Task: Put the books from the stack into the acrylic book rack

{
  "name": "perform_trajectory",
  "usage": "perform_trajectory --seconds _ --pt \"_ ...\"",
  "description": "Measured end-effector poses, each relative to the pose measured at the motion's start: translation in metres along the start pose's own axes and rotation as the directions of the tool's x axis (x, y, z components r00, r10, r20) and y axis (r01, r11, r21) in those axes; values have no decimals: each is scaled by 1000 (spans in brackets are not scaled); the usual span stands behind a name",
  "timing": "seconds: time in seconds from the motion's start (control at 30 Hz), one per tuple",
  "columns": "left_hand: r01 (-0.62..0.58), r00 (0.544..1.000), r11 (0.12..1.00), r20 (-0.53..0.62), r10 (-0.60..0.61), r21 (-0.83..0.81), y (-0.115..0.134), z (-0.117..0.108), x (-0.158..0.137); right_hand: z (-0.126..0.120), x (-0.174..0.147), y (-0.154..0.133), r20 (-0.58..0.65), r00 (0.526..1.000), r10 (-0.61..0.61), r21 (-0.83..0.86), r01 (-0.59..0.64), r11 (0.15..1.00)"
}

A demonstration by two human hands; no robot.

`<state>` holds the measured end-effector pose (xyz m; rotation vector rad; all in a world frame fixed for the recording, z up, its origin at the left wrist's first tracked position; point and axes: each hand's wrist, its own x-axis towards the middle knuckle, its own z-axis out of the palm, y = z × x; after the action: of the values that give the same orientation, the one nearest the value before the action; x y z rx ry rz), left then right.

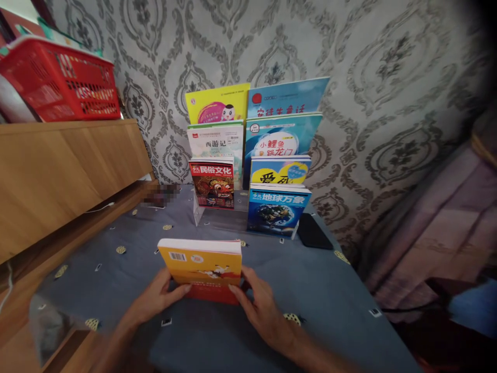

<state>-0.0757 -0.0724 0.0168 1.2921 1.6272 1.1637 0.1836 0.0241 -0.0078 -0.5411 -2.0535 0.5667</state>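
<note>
A thick book (pixel 205 267) with a yellow-to-red cover is held upright above the cloth, its barcode side facing me. My left hand (pixel 165 295) grips its left lower edge, thumb on the cover. On the opposite side, my right hand (pixel 258 300) holds the right lower edge, thumb also on the cover. Beyond it, a clear tiered stand (pixel 223 220) carries several books in two columns. At its front are a red book (pixel 213 186) on the left and a blue book with a globe (pixel 276 213) on the right.
A grey-blue patterned cloth (pixel 310 290) covers the surface. Right of the stand lies a dark flat object (pixel 313 231). A wooden cabinet (pixel 70 171) on the left bears a red plastic basket (pixel 66 77). Patterned wallpaper (pixel 373 62) rises behind, and a pinkish curtain (pixel 427 223) hangs at right.
</note>
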Motion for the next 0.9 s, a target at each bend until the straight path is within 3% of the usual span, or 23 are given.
perform_trajectory --seconds 0.13,0.47,0.67,0.9 --pt "-37 994 993 102 26 111 9 -11 7 -1 13 7 54 998 45 37 -47 998" --pt "-187 961 982 202 188 -26 16 -29 76 15 69 31 72 991 112 238 -127 963" --pt "-193 976 980 90 196 -41 13 -42 122 32 96 48 8 995 104 136 -104 985" --pt "-213 973 971 -116 200 -105 5 -31 137 46 95 58 -64 994 -86 -79 81 994"
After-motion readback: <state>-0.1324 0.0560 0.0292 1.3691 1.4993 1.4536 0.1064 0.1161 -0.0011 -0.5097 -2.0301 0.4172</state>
